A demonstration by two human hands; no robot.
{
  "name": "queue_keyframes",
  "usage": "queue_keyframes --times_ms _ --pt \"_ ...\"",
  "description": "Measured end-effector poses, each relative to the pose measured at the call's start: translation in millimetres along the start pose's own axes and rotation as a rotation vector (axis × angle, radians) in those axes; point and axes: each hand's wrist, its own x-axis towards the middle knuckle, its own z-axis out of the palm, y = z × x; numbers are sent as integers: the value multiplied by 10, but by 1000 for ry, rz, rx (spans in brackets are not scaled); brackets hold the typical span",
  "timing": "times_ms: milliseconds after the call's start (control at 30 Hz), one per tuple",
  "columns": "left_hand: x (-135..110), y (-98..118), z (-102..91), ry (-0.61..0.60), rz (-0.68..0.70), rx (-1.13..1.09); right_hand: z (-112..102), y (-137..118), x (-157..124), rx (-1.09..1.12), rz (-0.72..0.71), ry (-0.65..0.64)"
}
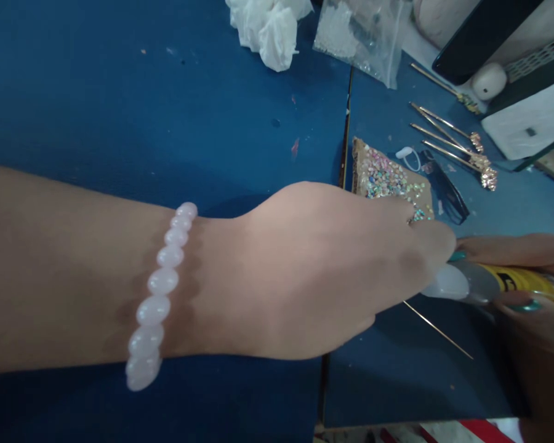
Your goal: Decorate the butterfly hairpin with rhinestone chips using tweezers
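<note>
My left hand [332,264] reaches in from the left, back upward, with a pale pink bead bracelet [163,282] at the wrist. Its fingers are curled closed, and a thin gold hairpin stem [438,329] comes out from beneath them; the grip itself is hidden. At the right edge, my right hand [540,314] is closed round a glue bottle [530,280] with a yellow label. The bottle's whitish translucent tip [447,283] points left, against or just behind my left fingers. Beyond them lies a cardboard piece [422,178] covered with small coloured beads, partly hidden by my left hand.
Several gold hairpins [447,141] with clustered ends lie at the upper right, near a black strip [445,187] and a white ring-shaped piece [409,157]. A clear plastic bag [364,37] and crumpled tissue [272,27] lie at the top. A seam [346,123] crosses the blue table.
</note>
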Motion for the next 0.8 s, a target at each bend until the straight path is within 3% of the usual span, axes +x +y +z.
queue_keyframes --times_ms 300,433,667,800 --pt "8 -2 16 -14 10 29 7 -27 -2 -19 -12 10" --pt "31 9 10 -79 4 62 -6 -30 -2 -33 -18 -10" --pt "17 -18 3 -73 9 41 27 -43 13 -32 8 15" --pt "-27 -19 24 -10 -1 32 20 11 -34 -19 29 8"
